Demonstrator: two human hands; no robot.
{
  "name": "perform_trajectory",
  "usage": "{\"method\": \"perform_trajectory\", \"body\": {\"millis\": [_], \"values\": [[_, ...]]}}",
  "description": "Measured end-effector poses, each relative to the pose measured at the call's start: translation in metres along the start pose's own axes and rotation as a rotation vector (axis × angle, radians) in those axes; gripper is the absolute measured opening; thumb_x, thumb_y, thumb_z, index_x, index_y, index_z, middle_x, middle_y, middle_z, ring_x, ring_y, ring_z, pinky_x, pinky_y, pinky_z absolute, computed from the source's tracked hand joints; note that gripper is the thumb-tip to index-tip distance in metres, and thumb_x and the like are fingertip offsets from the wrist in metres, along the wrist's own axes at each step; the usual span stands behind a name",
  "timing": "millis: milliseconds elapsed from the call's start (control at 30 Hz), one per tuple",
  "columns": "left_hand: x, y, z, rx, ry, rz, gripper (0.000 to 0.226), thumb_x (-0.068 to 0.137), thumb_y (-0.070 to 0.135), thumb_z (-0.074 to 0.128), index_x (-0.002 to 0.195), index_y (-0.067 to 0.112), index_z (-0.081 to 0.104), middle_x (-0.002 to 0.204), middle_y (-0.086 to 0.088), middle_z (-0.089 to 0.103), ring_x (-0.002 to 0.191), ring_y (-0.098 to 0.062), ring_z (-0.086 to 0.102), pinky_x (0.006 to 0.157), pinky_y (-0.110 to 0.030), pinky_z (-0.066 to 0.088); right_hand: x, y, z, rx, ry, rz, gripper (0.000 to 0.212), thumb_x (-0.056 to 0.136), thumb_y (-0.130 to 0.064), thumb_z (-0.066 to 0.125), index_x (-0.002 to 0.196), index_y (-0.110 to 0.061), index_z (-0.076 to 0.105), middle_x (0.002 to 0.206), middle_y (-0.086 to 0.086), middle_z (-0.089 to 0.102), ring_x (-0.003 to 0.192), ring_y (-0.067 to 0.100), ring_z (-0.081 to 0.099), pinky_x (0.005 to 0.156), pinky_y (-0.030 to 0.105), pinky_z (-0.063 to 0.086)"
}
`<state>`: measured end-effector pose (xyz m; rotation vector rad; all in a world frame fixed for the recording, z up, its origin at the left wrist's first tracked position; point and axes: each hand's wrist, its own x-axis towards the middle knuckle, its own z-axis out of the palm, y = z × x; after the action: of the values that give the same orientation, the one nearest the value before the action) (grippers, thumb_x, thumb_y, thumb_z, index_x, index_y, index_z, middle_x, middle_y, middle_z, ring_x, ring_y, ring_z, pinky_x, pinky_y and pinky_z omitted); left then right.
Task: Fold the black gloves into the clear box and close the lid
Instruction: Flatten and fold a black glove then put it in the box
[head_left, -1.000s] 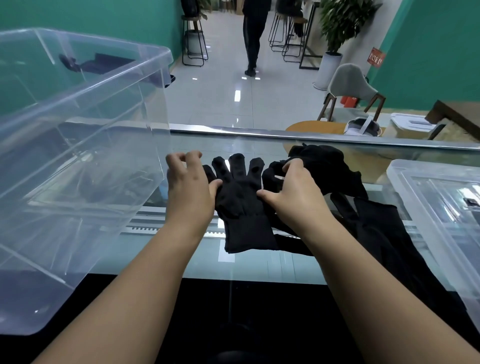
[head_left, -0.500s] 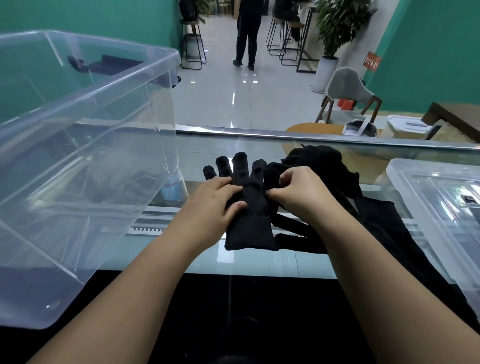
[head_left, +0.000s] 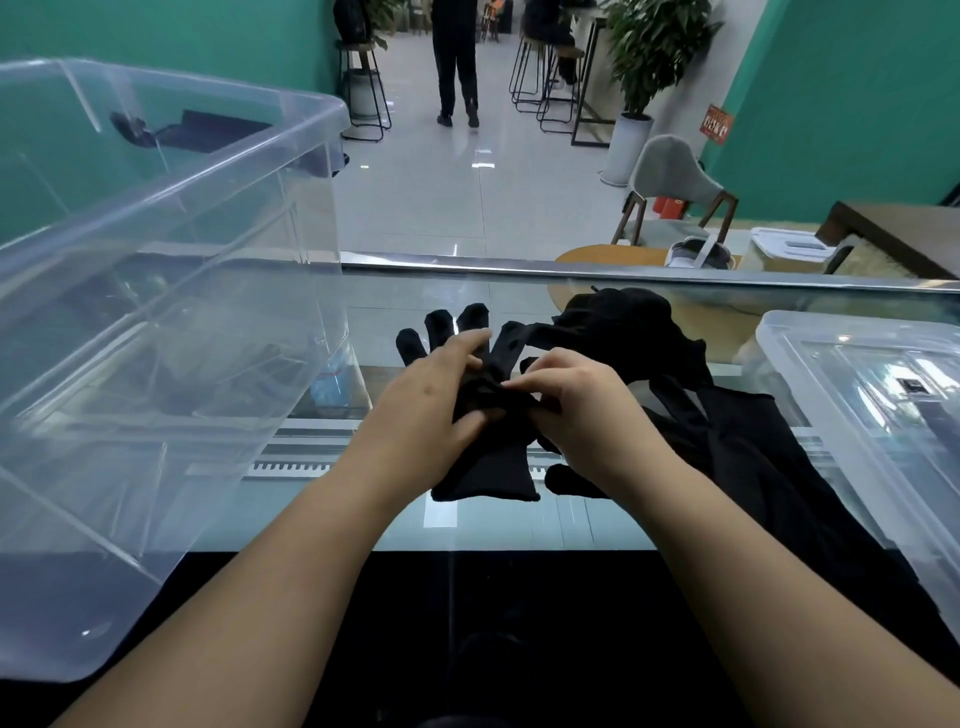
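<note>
The glove (head_left: 485, 457) lies flat on the glass counter (head_left: 395, 525), fingers pointing away, between the box (head_left: 156, 291) on the left and the lid (head_left: 878, 395) on the right. Left hand (head_left: 431, 405) and right hand (head_left: 576, 400) both pinch its bunched middle. More gloves (head_left: 737, 441) lie just beside it.

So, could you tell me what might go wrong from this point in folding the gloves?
1. Both the left hand and the right hand work the black glove beside a loose pile of black garments; a stray piece could get folded in.
2. The clear box stands off to the left, so the fold may come undone while carried over.
3. The lid lies beside the pile; cloth could catch under it.
</note>
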<state>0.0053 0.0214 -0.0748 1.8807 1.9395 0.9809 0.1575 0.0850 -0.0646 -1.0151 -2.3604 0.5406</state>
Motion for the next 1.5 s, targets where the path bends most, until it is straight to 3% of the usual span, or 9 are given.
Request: {"method": "perform_trajectory", "body": {"millis": [133,233,367,533,867,1067,1233,1333,1500], "values": [[0.003,-0.002,-0.002,0.008,0.099,0.118,0.019,0.081,0.01,0.063,0.097,0.018,0.071,0.096,0.003,0.064,0.093,-0.017,0.058,0.083,-0.027,0.047,-0.002,0.005,0.005,-0.039,0.017,-0.09,0.023,0.079,-0.011,0.068,0.1,-0.014,0.075,0.09,0.007,0.066,0.07,0.016,0.056,0.066,0.027,0.047],[0.003,-0.001,-0.004,0.033,0.113,0.119,0.022,0.08,0.0,0.059,0.09,0.012,0.075,0.092,-0.001,0.069,0.087,-0.016,0.058,0.075,-0.014,0.04,-0.004,0.009,-0.002,-0.012,-0.022,-0.091,0.027,0.077,-0.009,0.073,0.103,-0.015,0.072,0.091,-0.004,0.061,0.067,0.011,0.053,0.066,0.022,0.046],[0.005,-0.001,-0.01,0.13,0.055,0.159,0.036,0.083,-0.009,0.05,0.096,0.011,0.075,0.102,-0.005,0.072,0.099,-0.022,0.061,0.084,-0.029,0.047,-0.006,0.013,-0.011,-0.05,-0.138,-0.149,0.024,0.08,-0.008,0.069,0.102,-0.017,0.072,0.1,-0.005,0.066,0.086,0.006,0.057,0.078,0.012,0.041],[-0.002,-0.003,-0.021,0.231,-0.199,0.137,0.051,0.086,-0.005,0.04,0.128,0.019,0.057,0.14,0.005,0.048,0.134,-0.012,0.033,0.11,-0.02,0.024,-0.008,0.005,-0.021,-0.292,-0.305,-0.175,0.047,0.082,-0.003,0.052,0.122,-0.023,0.062,0.126,-0.007,0.056,0.116,0.017,0.043,0.098,0.025,0.038],[-0.033,0.004,-0.036,0.084,-0.44,0.143,0.062,0.074,0.042,0.044,0.134,0.052,0.03,0.14,0.038,0.024,0.129,0.022,0.02,0.107,-0.006,0.018,-0.024,0.004,-0.028,-0.383,-0.359,-0.217,0.057,0.083,-0.051,0.041,0.135,-0.028,0.048,0.137,-0.014,0.049,0.12,0.011,0.043,0.101,0.024,0.034],[-0.042,0.002,-0.027,0.174,-0.465,0.199,0.083,0.062,0.067,0.058,0.136,0.043,0.028,0.141,0.044,-0.002,0.123,0.033,-0.01,0.103,0.003,-0.006,-0.029,0.006,-0.026,-0.35,-0.303,-0.208,0.062,0.076,-0.049,0.03,0.121,-0.021,0.063,0.125,-0.008,0.062,0.109,0.018,0.056,0.095,0.035,0.046],[-0.035,-0.002,-0.018,0.187,-0.263,0.25,0.05,0.077,0.05,0.059,0.122,0.027,0.054,0.144,0.014,0.042,0.133,0.001,0.036,0.109,-0.025,0.034,-0.03,0.007,-0.02,-0.322,-0.229,-0.234,0.04,0.083,-0.031,0.051,0.116,-0.015,0.066,0.117,-0.002,0.068,0.103,0.025,0.06,0.089,0.039,0.05],[-0.031,-0.005,-0.017,0.169,-0.24,0.249,0.038,0.082,0.034,0.062,0.118,0.023,0.059,0.14,0.009,0.049,0.13,-0.006,0.044,0.105,-0.024,0.037,-0.032,0.014,-0.026,-0.192,-0.247,-0.247,0.049,0.078,-0.017,0.061,0.126,-0.02,0.056,0.125,-0.006,0.061,0.116,0.019,0.051,0.098,0.035,0.043],[-0.029,-0.004,-0.014,0.047,-0.242,0.229,0.043,0.081,0.047,0.042,0.111,0.024,0.063,0.133,0.009,0.057,0.121,-0.005,0.051,0.099,-0.032,0.045,-0.034,0.011,-0.022,-0.088,-0.306,-0.281,0.051,0.072,-0.029,0.069,0.12,-0.02,0.055,0.123,-0.008,0.058,0.117,0.013,0.048,0.098,0.03,0.042]]}}
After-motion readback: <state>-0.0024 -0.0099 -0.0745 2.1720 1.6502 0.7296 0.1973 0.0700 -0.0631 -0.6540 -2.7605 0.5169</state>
